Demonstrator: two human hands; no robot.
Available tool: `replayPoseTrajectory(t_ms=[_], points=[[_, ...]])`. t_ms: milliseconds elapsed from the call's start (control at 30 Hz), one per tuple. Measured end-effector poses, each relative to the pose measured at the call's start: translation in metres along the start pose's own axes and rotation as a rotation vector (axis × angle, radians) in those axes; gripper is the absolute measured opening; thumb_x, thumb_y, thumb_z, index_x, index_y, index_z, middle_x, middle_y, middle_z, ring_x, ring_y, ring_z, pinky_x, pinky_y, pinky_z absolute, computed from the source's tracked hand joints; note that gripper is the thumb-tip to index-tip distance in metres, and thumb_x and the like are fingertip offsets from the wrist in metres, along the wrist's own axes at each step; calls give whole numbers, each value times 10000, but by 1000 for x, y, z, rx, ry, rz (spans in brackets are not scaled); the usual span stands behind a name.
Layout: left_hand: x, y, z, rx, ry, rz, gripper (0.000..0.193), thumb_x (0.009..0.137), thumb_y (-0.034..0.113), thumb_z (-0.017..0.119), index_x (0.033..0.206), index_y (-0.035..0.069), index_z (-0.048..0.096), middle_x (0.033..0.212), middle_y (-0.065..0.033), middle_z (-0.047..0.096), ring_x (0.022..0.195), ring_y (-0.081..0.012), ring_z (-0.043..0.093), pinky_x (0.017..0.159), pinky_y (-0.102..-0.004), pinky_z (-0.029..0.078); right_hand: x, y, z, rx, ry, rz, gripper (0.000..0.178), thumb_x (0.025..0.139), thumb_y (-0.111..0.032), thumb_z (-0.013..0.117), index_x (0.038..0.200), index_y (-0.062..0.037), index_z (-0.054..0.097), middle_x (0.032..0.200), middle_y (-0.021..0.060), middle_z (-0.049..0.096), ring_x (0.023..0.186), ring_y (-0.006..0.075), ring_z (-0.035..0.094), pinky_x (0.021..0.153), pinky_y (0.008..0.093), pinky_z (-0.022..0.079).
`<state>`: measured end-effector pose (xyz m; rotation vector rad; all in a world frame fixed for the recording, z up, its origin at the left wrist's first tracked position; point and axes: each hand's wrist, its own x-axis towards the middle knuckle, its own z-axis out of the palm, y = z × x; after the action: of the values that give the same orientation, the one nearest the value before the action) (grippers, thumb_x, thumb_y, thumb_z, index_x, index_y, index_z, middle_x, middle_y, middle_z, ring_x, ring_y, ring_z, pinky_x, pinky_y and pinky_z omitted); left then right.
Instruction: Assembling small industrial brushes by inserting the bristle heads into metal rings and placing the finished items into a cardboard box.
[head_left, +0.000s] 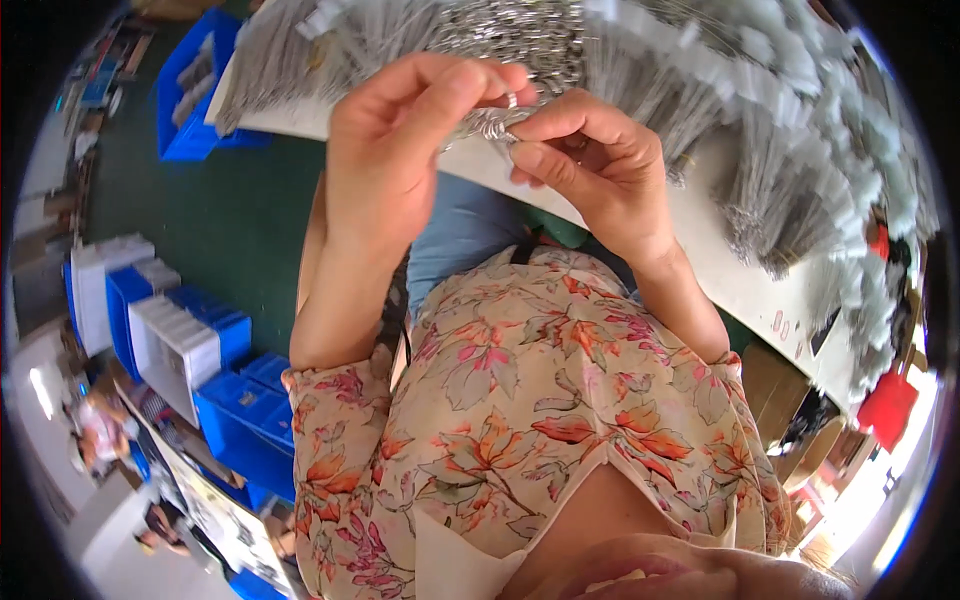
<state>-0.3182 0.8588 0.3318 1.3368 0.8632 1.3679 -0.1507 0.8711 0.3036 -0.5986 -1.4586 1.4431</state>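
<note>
Both my hands are raised close together over the near edge of a white table [745, 270]. Between the fingertips is a small cluster of shiny silver metal pieces [488, 124], ring-like or hook-like, too small to make out exactly. My left hand [385, 135] is closed, its thumb and forefinger pinching a small silver piece. My right hand [605, 165] pinches at the same cluster with thumb and forefinger, its other fingers curled. Just beyond them lies a pile of small silver metal parts [525, 40], partly hidden by my left hand.
Bundles of thin grey strands [650, 75] with pale tufted ends cover the table right of the pile; more strands [270, 65] lie left. A blue crate [185, 135] stands beyond the table's left end. Blue and white crates [235, 400] stand at left. People [105, 425] are farther off.
</note>
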Motion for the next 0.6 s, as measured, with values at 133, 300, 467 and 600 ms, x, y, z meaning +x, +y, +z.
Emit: replayPoseTrajectory(t_ms=[133, 300, 467, 600], points=[[-21, 2, -26, -151, 158, 68, 167, 896, 92, 495, 914, -40, 597, 961, -155, 622, 824, -182, 600, 752, -316, 492, 10, 28, 30, -168, -32, -34, 125, 795, -21, 630, 917, -1, 618, 877, 67, 628, 789, 127, 612, 703, 246, 488], [-67, 24, -84, 235, 464, -15, 143, 871, 78, 532, 885, -44, 604, 901, -142, 636, 729, -164, 606, 694, -285, 513, -15, 77, 25, -447, -154, 98, 136, 823, -65, 613, 939, 6, 618, 870, 58, 626, 779, 106, 596, 705, 232, 471], [-123, -23, -149, 727, 451, -287, 155, 891, 137, 510, 915, 4, 585, 819, -83, 641, 676, -127, 614, 629, -261, 485, -37, 109, 22, -506, -102, 421, 119, 821, -71, 617, 906, 10, 636, 768, 45, 623, 664, 86, 575, 632, 212, 462], [-166, -139, -170, 1290, 338, -307, 138, 828, 194, 505, 797, 74, 564, 706, -99, 631, 678, -288, 619, 631, -371, 473, -27, 104, 18, -454, -113, 409, 129, 834, -81, 609, 919, 13, 630, 772, 33, 612, 649, 75, 552, 584, 197, 454]])
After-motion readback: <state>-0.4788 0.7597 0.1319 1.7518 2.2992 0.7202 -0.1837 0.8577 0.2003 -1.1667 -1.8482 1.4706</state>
